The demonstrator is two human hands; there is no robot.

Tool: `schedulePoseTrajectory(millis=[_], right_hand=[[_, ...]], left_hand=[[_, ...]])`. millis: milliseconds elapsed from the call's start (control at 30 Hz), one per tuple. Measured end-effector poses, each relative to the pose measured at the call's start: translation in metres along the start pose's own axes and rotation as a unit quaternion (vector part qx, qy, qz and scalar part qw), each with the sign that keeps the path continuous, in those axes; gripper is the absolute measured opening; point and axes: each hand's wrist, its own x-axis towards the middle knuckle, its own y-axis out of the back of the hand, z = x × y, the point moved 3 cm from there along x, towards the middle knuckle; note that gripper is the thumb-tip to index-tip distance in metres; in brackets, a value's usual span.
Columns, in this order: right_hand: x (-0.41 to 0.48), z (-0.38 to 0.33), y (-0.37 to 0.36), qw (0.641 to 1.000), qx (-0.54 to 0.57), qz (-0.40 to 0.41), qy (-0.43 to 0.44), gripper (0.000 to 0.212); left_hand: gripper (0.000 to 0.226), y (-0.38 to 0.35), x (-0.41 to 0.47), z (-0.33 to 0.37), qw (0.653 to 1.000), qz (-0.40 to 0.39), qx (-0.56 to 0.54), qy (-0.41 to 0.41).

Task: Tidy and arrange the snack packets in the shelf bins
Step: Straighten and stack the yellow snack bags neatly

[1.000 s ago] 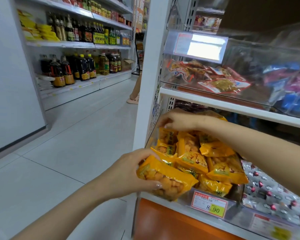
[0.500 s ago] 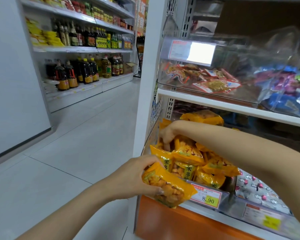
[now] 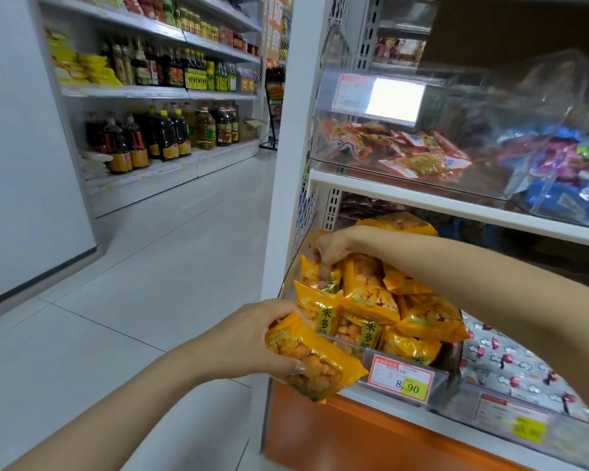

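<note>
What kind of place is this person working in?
Most likely a small grocery shop or supermarket: a price tag reading 8.90 sits below heaped yellow snack packets, and rows of bottles stand on shelving across the aisle.

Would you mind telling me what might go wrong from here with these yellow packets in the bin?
The packets are heaped above the front wall of the bin, so the right hand digging among them might tip one out. The left hand holds a spare packet outside the bin; forcing it in could crush the snacks.
</note>
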Motion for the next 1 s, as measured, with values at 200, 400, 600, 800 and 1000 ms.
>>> schedulePoseTrajectory(millis=[200, 400, 600, 800, 1000], right_hand=[[0.005, 0.010, 0.002, 0.990, -0.097, 0.099, -0.036, 0.062], [-0.006, 0.003, 0.014, 0.982, -0.130, 0.139, -0.014, 0.054], [-0.049, -0.019, 0.000, 0.997, -0.033, -0.025, 0.061, 0.055], [-0.047, -0.032, -0.032, 0.991, -0.111, 0.010, 0.070, 0.049], [-0.047, -0.015, -0.008, 0.977, -0.144, 0.155, -0.001, 0.047]], left_hand=[[0.035, 0.002, -0.001, 0.000, 1.000, 0.006, -0.008, 0.002], [0.035, 0.002, -0.001, 0.000, 1.000, -0.003, 0.006, 0.012], [0.031, 0.012, -0.006, 0.002, 0.999, 0.007, -0.002, 0.040], [0.036, 0.032, -0.010, 0.006, 0.994, 0.084, -0.012, 0.074], [0.053, 0.048, -0.019, 0.012, 0.976, 0.195, 0.000, 0.091]])
